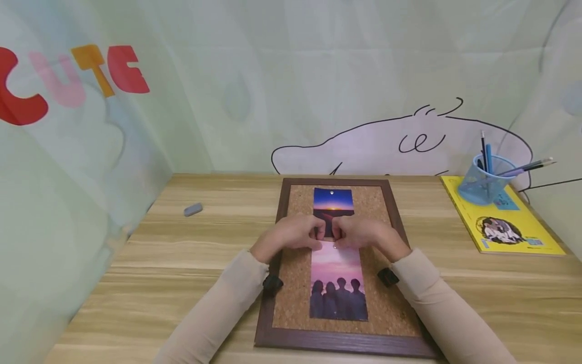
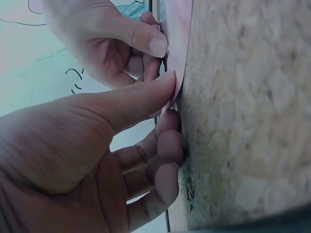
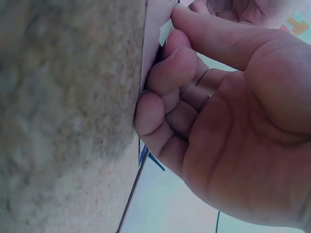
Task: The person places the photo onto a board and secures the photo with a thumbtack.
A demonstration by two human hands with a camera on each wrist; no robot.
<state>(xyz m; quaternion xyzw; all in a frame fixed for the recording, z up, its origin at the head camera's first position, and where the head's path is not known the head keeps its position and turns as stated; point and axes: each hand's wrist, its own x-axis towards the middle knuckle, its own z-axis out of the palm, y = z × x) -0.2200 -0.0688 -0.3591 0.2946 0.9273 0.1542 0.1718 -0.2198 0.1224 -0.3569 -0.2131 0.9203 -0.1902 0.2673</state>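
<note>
A corkboard in a dark brown frame lies on the table. On it is a pink-sky photo with several dark silhouettes, and above that a sunset photo with a round pin near its top. My left hand pinches the pink photo's upper left edge between thumb and fingers; the left wrist view shows the paper lifted slightly from the cork there. My right hand pinches the upper right edge, its thumb beside a small shiny dot. Both hands partly cover the sunset photo.
A grey eraser-like block lies on the table at left. At right, a blue mesh cup of pens and pencils stands on a yellow book. A printed cloth backdrop rises behind the table.
</note>
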